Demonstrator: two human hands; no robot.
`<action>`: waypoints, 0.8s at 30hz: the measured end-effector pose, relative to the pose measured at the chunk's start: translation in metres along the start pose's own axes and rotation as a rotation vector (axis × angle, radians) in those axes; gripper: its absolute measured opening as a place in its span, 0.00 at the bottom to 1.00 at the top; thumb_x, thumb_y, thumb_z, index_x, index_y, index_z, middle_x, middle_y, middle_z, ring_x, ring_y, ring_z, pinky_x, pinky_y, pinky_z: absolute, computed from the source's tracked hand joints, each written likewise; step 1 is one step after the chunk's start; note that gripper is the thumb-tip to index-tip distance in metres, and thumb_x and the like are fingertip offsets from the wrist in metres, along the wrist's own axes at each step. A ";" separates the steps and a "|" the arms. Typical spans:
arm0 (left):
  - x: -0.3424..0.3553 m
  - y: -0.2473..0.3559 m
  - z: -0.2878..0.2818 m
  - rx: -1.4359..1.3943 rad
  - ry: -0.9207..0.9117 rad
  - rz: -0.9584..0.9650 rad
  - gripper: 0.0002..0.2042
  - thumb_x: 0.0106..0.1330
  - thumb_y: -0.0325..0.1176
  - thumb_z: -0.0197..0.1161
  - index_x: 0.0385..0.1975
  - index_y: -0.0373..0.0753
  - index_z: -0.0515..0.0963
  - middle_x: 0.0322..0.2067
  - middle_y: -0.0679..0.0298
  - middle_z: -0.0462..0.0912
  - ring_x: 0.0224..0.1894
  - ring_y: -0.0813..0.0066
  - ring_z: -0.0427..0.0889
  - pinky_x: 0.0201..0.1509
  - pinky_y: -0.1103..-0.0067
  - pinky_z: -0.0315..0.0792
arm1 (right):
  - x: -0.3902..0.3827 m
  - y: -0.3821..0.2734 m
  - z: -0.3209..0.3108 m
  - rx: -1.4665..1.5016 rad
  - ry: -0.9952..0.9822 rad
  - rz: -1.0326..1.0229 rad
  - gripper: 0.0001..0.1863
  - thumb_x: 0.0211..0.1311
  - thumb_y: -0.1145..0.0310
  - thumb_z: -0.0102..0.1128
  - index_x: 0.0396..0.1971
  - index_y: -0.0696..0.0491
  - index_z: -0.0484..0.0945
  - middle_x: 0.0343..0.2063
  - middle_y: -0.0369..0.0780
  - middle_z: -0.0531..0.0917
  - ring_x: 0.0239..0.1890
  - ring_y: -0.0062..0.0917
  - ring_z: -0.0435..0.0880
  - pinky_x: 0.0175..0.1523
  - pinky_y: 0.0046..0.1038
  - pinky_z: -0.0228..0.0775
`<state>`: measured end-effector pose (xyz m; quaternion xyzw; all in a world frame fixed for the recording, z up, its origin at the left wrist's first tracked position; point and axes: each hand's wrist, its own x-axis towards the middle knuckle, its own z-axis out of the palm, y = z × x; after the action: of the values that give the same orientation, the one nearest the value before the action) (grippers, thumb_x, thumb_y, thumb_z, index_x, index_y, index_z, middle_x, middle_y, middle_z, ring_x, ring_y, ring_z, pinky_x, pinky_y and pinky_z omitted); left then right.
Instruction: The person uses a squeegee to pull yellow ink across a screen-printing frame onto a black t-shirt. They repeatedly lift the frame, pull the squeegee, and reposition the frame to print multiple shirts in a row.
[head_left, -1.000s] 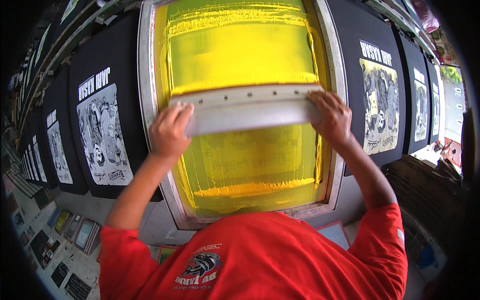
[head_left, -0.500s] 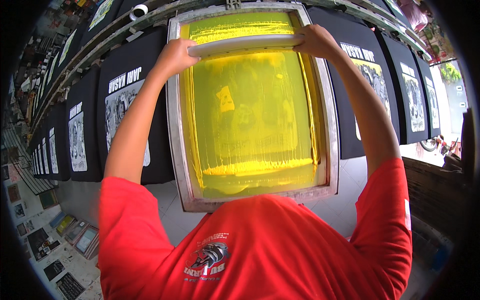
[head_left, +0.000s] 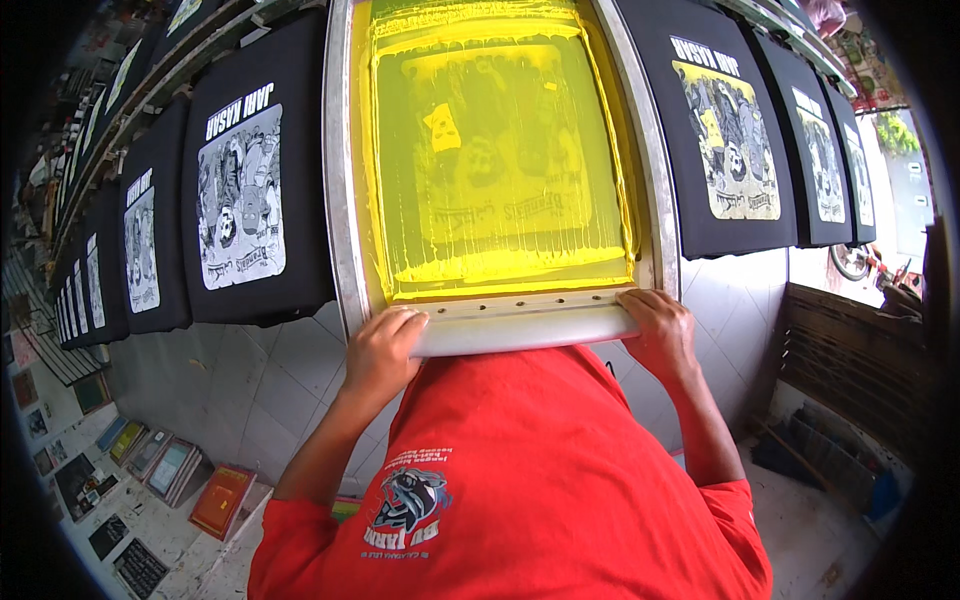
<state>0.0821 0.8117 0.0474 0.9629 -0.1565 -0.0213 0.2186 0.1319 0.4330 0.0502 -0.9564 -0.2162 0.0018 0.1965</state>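
Note:
My left hand (head_left: 385,348) and my right hand (head_left: 660,328) are closed on the two ends of a wide squeegee (head_left: 525,330) with a pale metal handle. It lies across the near end of a screen-printing frame (head_left: 648,130), close to my body. Yellow ink (head_left: 470,268) coats the mesh, thickest in a band just beyond the squeegee, along both sides and at the far end. Through the mesh (head_left: 500,170) a faint printed picture shows. The squeegee's blade edge and the frame's near rail are hidden.
Black T-shirts with white prints lie on boards in a row, one (head_left: 240,170) left of the frame and one with yellow in its print (head_left: 735,140) on the right. Several framed screens (head_left: 222,500) lean at the lower left. A wooden slatted piece (head_left: 840,345) stands at the right.
Both hands have drawn the squeegee from the far end of the screen to the near end, toward my body. The printed picture shows more clearly through the mesh.

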 end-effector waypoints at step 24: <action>0.232 -0.129 -0.001 0.224 0.206 0.054 0.22 0.42 0.22 0.69 0.43 0.39 0.82 0.39 0.57 0.83 0.42 0.58 0.84 0.47 0.70 0.79 | 0.265 0.109 0.037 -0.137 0.170 -0.206 0.20 0.39 0.73 0.73 0.38 0.50 0.83 0.38 0.37 0.86 0.38 0.30 0.86 0.41 0.28 0.81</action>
<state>0.3408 0.8504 -0.0006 0.9738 -0.1606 0.1013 0.1250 0.4139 0.4663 -0.0038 -0.9370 -0.2956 -0.1142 0.1473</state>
